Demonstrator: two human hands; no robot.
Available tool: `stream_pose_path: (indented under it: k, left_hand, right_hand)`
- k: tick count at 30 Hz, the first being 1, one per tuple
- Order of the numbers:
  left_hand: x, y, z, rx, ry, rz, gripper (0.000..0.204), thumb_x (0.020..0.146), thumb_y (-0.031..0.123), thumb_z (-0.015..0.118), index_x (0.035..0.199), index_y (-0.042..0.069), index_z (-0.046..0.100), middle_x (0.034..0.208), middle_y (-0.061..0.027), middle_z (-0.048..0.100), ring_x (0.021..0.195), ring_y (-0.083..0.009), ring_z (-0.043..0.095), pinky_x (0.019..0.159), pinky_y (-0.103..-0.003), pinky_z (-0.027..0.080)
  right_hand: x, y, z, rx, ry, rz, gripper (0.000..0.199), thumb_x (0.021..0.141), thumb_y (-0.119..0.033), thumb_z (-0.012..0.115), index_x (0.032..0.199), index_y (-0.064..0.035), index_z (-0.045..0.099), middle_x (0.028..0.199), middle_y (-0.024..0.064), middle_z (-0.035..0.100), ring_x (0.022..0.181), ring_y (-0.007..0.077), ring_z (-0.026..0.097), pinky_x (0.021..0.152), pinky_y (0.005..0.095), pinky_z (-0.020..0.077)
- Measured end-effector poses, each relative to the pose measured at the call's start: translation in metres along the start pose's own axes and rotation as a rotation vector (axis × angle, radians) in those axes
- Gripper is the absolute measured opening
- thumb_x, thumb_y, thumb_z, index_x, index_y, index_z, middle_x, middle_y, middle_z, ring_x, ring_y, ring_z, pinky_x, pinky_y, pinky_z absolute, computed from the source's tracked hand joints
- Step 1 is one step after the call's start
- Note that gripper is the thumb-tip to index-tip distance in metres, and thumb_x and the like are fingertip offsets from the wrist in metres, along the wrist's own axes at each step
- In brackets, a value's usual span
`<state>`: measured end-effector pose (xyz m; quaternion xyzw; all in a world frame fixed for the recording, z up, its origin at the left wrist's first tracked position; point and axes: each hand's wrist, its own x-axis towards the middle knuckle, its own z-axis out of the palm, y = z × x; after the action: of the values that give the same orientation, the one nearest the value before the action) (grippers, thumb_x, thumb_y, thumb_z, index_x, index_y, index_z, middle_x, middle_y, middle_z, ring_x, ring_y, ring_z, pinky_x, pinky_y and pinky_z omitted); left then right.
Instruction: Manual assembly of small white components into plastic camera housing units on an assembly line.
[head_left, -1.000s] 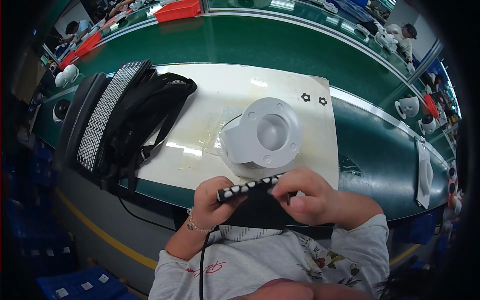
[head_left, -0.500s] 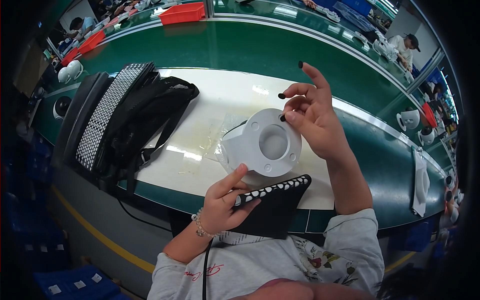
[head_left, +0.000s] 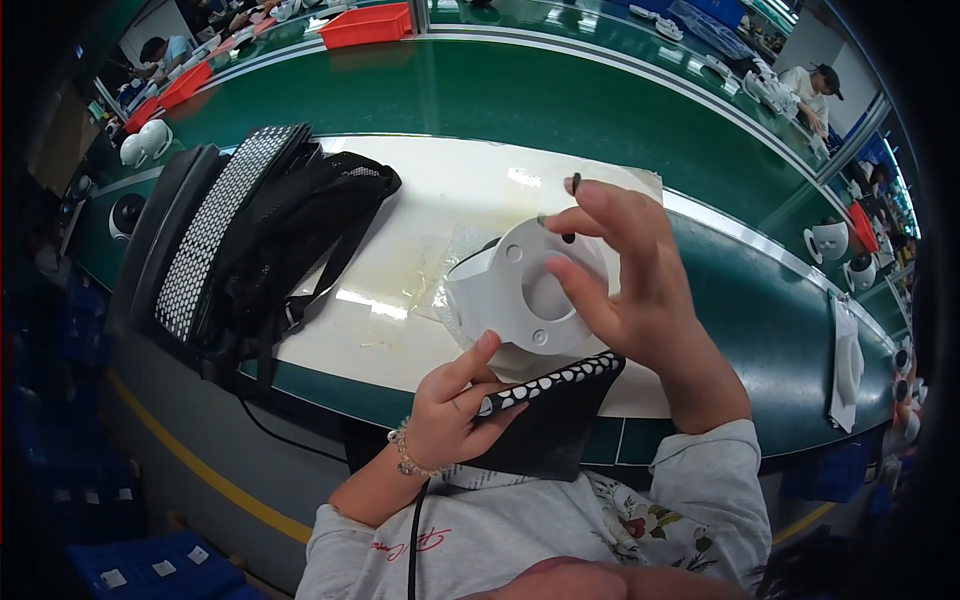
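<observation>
A white plastic base (head_left: pixel 482 285) with a large round opening and small round recesses lies in front of me. My left hand (head_left: pixel 455 405) grips a black sheet of round pads (head_left: pixel 550 430), white dots showing along its upper edge, while its index finger touches the base's near edge. My right hand (head_left: pixel 640 265) is over the base's right side, fingers apart. Small black round pads (head_left: pixel 576 184) cling to its index and middle fingertips. Another black pad (head_left: pixel 568 238) appears to sit on the base's far right recess. The right hand hides part of the base.
Left on the white board (head_left: pixel 400 200) lie a black mesh bag (head_left: pixel 310 215) and black sheets with white dots (head_left: pixel 215 230). A white part (head_left: pixel 845 365) rests on the right. A red bin (head_left: pixel 366 25) stands beyond the green belt; co-workers sit farther off.
My right hand has moved down and closer over the base. The black pad that was at its thumb tip now appears on the base. My left hand has hardly moved.
</observation>
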<state>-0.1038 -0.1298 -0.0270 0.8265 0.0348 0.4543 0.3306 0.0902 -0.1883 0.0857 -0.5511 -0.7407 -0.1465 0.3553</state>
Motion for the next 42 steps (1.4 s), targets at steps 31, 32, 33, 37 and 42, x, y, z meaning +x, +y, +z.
stream_pose_path:
  k: [31, 32, 33, 37, 42]
  left_hand:
    - [0.0, 0.001, -0.001, -0.033, -0.007, -0.041, 0.022, 0.06, 0.002, 0.071, 0.079, -0.002, 0.061, 0.127, -0.0176, 0.046, 0.064, -0.0213, 0.059, 0.059, -0.027, 0.047]
    - [-0.001, 0.001, -0.002, -0.035, -0.01, -0.048, 0.022, 0.06, 0.002, 0.071, 0.079, -0.002, 0.061, 0.127, -0.0177, 0.046, 0.065, -0.0215, 0.059, 0.059, -0.028, 0.048]
    - [-0.001, 0.001, -0.002, -0.032, -0.009, -0.048, 0.022, 0.06, 0.002, 0.071, 0.079, -0.002, 0.061, 0.127, -0.0177, 0.046, 0.065, -0.0215, 0.059, 0.059, -0.028, 0.048]
    - [-0.001, 0.0, -0.003, -0.049, -0.01, -0.048, 0.021, 0.06, 0.002, 0.071, 0.077, -0.003, 0.06, 0.127, -0.0181, 0.045, 0.066, -0.022, 0.06, 0.06, -0.028, 0.048]
    - [-0.004, -0.003, -0.001, -0.04, -0.021, -0.065, 0.022, 0.058, 0.002, 0.073, 0.073, -0.004, 0.057, 0.127, -0.0178, 0.046, 0.063, -0.0215, 0.058, 0.059, -0.027, 0.048]
  right_hand:
    - [0.006, -0.01, 0.001, 0.102, -0.181, 0.063, 0.042, 0.079, 0.0, 0.055, 0.118, -0.0088, 0.043, 0.114, 0.0126, 0.054, 0.097, 0.0267, 0.058, 0.1, 0.0438, 0.027]
    - [0.006, -0.016, -0.002, 0.104, -0.18, 0.061, 0.042, 0.079, 0.0, 0.055, 0.118, -0.0088, 0.043, 0.114, 0.0126, 0.054, 0.097, 0.0267, 0.058, 0.1, 0.0438, 0.027]
    - [0.005, -0.022, -0.004, 0.042, -0.228, 0.074, 0.039, 0.079, -0.001, 0.056, 0.115, -0.0095, 0.046, 0.119, 0.0132, 0.051, 0.105, 0.0295, 0.053, 0.102, 0.0453, 0.0225]
    - [-0.008, -0.024, -0.007, 0.214, -0.178, 0.204, 0.024, 0.079, -0.006, 0.058, 0.103, -0.0092, 0.053, 0.131, 0.0148, 0.042, 0.125, 0.0338, 0.034, 0.104, 0.046, 0.017]
    - [-0.037, -0.019, 0.004, 0.361, -0.189, 0.295, 0.009, 0.084, -0.011, 0.056, 0.093, -0.0075, 0.056, 0.138, 0.016, 0.031, 0.133, 0.0346, 0.013, 0.094, 0.0362, 0.0337]
